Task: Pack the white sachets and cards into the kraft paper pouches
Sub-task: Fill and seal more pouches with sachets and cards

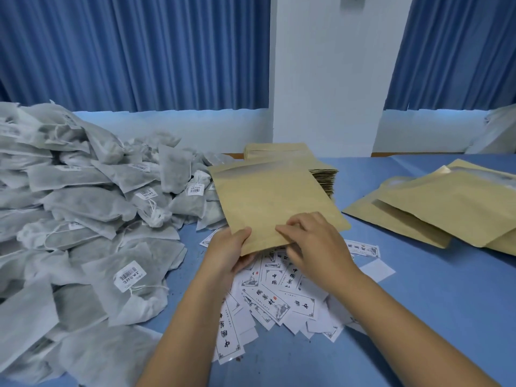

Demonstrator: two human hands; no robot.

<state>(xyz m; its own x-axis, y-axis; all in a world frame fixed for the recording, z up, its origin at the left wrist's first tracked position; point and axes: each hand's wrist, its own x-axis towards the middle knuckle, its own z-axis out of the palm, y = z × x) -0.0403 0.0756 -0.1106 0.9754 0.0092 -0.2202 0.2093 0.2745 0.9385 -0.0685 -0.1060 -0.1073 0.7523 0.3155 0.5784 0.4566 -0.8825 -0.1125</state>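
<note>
A: Where are we holding the pouch (pixel 268 199) right now?

B: We are holding it over the scattered cards (pixel 279 300), tilted up off the blue table (pixel 418 317). Our left hand (pixel 229 252) is gripping the near left corner, thumb on top and fingers underneath. Our right hand (pixel 315 241) is pinching the near edge with curled fingers.

A: So nothing is going in yet?

B: We are seeing no sachet or card in either hand. The pouch is looking flat, so we are judging it empty.

A: What are we risking from here?

B: The pale band is sitting at the far end, so we are possibly working the closed end. If the mouth is up there, we are wasting the pinch and creasing the paper. The near edge is also hanging just above the cards, so we are likely to be scattering some as we are turning it.

A: And the sachets (pixel 92 208)?

B: They are lying in a high heap on our left, right beside the pouch. Their strings are crossing each other, so we are risking dragging out two at once. The stack of spare pouches (pixel 324 180) is lying just behind, and the filled pouches (pixel 435 213) are lying well apart on the right.
</note>
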